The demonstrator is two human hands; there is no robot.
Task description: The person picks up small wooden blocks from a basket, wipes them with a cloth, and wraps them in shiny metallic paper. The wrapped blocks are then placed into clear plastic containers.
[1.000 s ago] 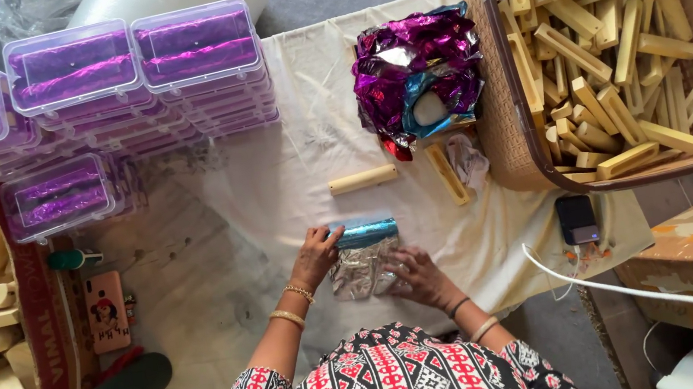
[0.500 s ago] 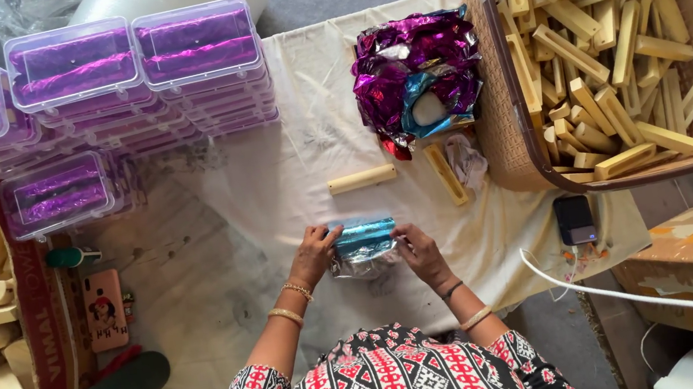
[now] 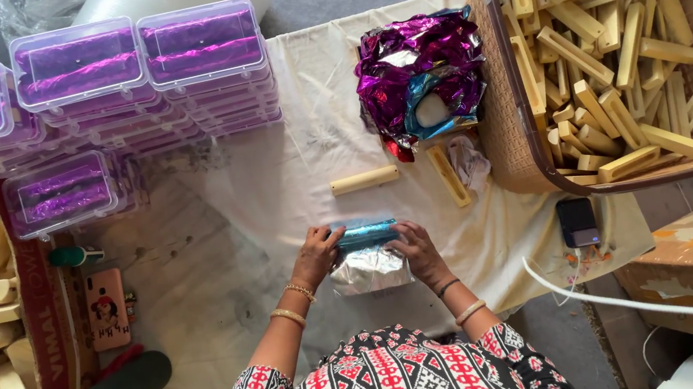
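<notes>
On the white cloth (image 3: 276,185) spread over the floor, near its front edge, the left hand (image 3: 316,256) grips the left end of a blue foil-wrapped bar (image 3: 366,234). Silver foil sheet (image 3: 370,270) hangs loose beneath it. The right hand (image 3: 416,250) clamps the bar's right end. Just beyond lies a bare pale wooden stick (image 3: 365,180); crumpled purple foil (image 3: 415,69) sits toward the far edge.
</notes>
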